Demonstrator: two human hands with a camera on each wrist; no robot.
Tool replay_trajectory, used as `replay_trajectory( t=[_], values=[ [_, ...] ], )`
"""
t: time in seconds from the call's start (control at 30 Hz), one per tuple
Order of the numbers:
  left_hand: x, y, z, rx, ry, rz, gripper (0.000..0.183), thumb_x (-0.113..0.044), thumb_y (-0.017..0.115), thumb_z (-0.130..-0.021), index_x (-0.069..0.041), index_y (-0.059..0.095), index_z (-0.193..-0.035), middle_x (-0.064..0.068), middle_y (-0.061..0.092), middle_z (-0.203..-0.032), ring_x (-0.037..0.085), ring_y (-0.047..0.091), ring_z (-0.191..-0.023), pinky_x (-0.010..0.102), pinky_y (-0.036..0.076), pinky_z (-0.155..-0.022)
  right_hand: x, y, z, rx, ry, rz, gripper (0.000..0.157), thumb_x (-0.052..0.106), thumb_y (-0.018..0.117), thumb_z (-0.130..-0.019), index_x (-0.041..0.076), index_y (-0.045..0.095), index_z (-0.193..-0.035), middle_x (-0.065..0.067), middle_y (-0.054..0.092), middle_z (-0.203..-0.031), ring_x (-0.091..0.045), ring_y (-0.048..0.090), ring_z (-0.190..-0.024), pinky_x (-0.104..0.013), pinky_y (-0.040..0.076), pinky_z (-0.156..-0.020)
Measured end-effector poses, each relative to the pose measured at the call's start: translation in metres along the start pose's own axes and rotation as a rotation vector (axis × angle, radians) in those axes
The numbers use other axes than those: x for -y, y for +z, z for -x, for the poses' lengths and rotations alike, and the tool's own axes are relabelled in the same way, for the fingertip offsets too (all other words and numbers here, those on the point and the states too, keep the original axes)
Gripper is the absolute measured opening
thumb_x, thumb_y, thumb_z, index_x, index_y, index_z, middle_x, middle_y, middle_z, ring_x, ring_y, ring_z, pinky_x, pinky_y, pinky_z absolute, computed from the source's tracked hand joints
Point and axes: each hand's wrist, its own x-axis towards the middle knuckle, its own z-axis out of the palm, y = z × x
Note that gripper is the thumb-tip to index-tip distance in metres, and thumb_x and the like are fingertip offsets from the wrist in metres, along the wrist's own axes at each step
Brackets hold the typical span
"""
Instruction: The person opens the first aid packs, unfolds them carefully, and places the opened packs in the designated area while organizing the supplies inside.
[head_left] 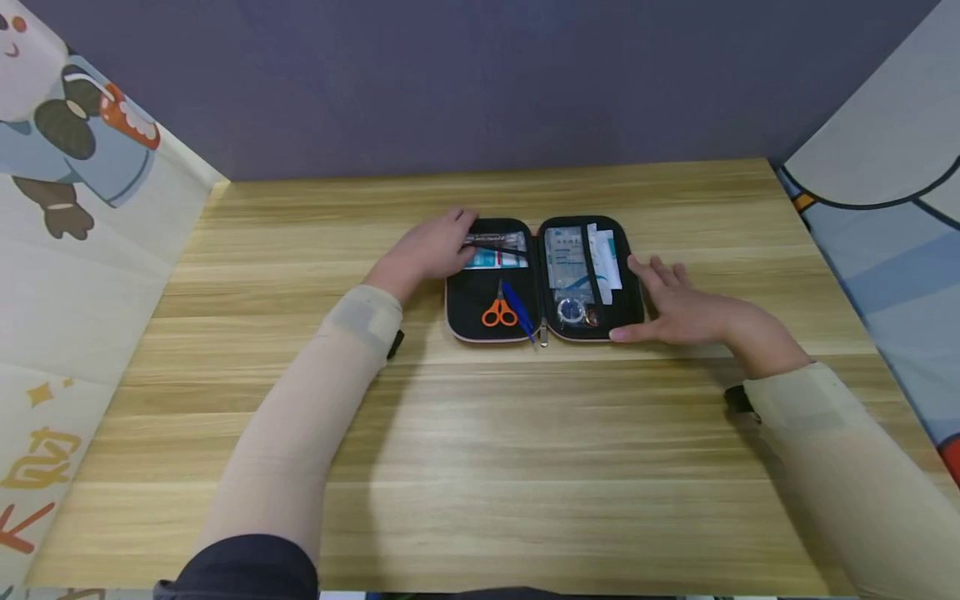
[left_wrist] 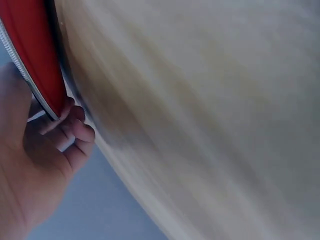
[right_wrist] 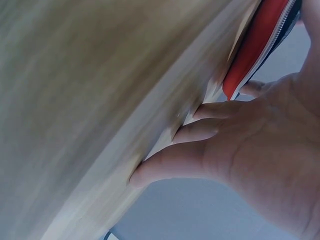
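A zip-up first-aid case (head_left: 468, 307) lies open flat on the table, black inside; its red outer side shows in both wrist views. My left hand (head_left: 431, 250) grips the upper left corner, with fingers curled at the edge in the left wrist view. Along the right edge my right hand (head_left: 678, 310) rests with fingers spread, some touching the case and others on the table. Orange-handled scissors (head_left: 498, 312) and a slim blue tool (head_left: 517, 307) lie in the left half. The right half holds clear-wrapped packets (head_left: 566, 254) under a black strap (head_left: 591, 265).
Wood-grain table (head_left: 480, 467) surrounds the case. A dark panel (head_left: 480, 83) stands behind it, with printed cartoon sheets at the left (head_left: 90, 250) and right (head_left: 885, 242). A zip pull (head_left: 543, 335) hangs at the case's spine.
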Motion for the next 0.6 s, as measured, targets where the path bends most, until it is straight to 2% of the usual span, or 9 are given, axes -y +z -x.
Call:
replay_trajectory(
  t=[0.23,0.47,0.6],
  values=[
    [-0.01,0.001,-0.004,0.016,-0.041,-0.077,0.072,-0.033,0.047,-0.112,-0.008,0.014,-0.17,0.021,0.028,-0.174,0.039,0.05,-0.148,0.054,0.045,-0.122,-0.001,0.001,-0.002,-0.005,0.002,0.011,0.132,0.068,0.074,-0.09,0.014,-0.015,-0.17,-0.038,-0.021,-0.17,-0.068,-0.018,-0.153,-0.089,0.006,-0.115],
    [-0.012,0.001,-0.004,0.01,-0.053,-0.1,0.08,-0.045,0.052,-0.11,-0.008,0.016,-0.17,0.021,0.03,-0.173,0.038,0.046,-0.152,0.054,0.043,-0.124,-0.001,0.0,-0.002,0.0,0.006,0.012,0.132,0.069,0.074,-0.09,0.014,-0.015,-0.171,-0.038,-0.021,-0.17,-0.067,-0.018,-0.153,-0.09,0.007,-0.115],
    [-0.014,0.002,-0.006,0.015,-0.075,-0.092,0.077,-0.043,0.05,-0.11,-0.007,0.016,-0.169,0.022,0.031,-0.172,0.039,0.053,-0.145,0.055,0.049,-0.118,-0.001,0.001,-0.002,-0.001,0.003,0.013,0.131,0.069,0.074,-0.09,0.014,-0.014,-0.171,-0.038,-0.021,-0.17,-0.068,-0.018,-0.153,-0.09,0.007,-0.115]
  ],
)
